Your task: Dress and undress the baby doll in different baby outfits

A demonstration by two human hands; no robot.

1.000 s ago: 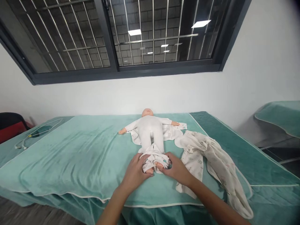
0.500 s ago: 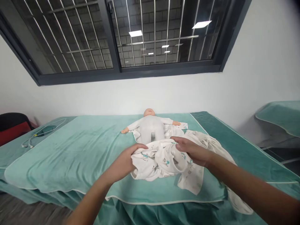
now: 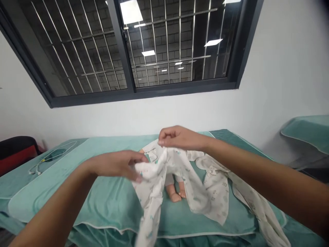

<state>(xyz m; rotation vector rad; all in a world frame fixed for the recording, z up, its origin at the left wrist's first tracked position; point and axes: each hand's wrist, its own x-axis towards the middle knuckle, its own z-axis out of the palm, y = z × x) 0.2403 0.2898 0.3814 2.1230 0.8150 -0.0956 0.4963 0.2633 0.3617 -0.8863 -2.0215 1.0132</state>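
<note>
Both my hands hold a white printed baby garment [image 3: 164, 178] up above the bed. My right hand [image 3: 177, 138] pinches its upper edge, higher and farther from me. My left hand [image 3: 120, 164] grips its other edge, lower and to the left. The cloth hangs down in two folds toward the bed's front edge. Behind it lies a baby doll on its back; only its bare feet [image 3: 176, 195] and a bit of its white body show. The doll's head is hidden by my hands and the cloth.
The bed has a teal cover [image 3: 84, 192]. A white patterned blanket [image 3: 231, 185] lies crumpled at the doll's right. A stethoscope [image 3: 45, 159] rests at the far left. A red and black chair [image 3: 15, 152] stands left; another teal bed [image 3: 308, 132] stands right.
My hands pulled the garment off the doll's legs and lifted it into the air. The doll's feet are bare now. The camera tilted up a little.
</note>
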